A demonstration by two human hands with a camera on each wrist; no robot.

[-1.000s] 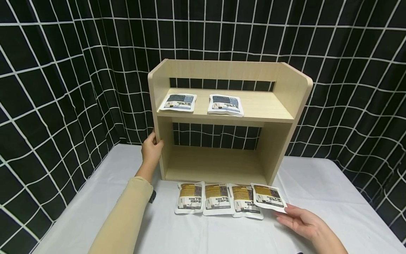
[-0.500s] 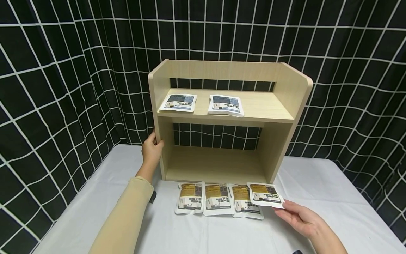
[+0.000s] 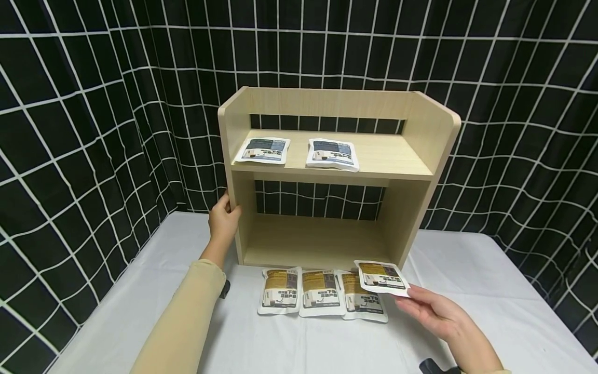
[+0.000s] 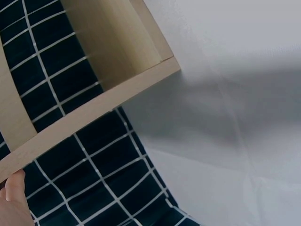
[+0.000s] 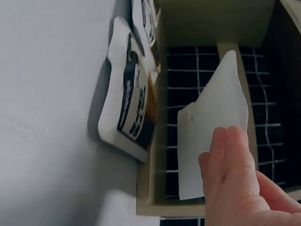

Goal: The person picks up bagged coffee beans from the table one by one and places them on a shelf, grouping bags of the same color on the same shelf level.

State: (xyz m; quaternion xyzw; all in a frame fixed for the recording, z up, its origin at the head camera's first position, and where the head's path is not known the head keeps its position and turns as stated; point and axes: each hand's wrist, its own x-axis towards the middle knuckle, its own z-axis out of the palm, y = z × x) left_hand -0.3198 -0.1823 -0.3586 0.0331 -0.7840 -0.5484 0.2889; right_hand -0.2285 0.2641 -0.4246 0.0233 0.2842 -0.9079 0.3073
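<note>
My left hand (image 3: 223, 222) grips the left side panel (image 3: 245, 213) of a small light-wood shelf unit, thumb at the front edge. In the left wrist view only part of that hand (image 4: 15, 202) shows, beside the wooden edge. My right hand (image 3: 436, 311) pinches a flat white pouch (image 3: 382, 278) with a yellow-brown label by its near right corner. This pouch is raised at the lower compartment's front right and overlaps the rightmost pouch (image 3: 362, 304) of the row on the table. From the right wrist its plain white back (image 5: 216, 110) shows, fingers flat against it.
Two more yellow-brown pouches, a left one (image 3: 279, 292) and a middle one (image 3: 321, 293), lie in front of the unit. On the upper board (image 3: 380, 150) sit two blue-labelled pouches (image 3: 263, 150). Black grid-patterned curtains (image 3: 514, 130) surround the white-covered table (image 3: 467, 259).
My right hand has carried the pinched pouch leftward and a little farther in, toward the lower compartment. The left hand stays on the side panel.
</note>
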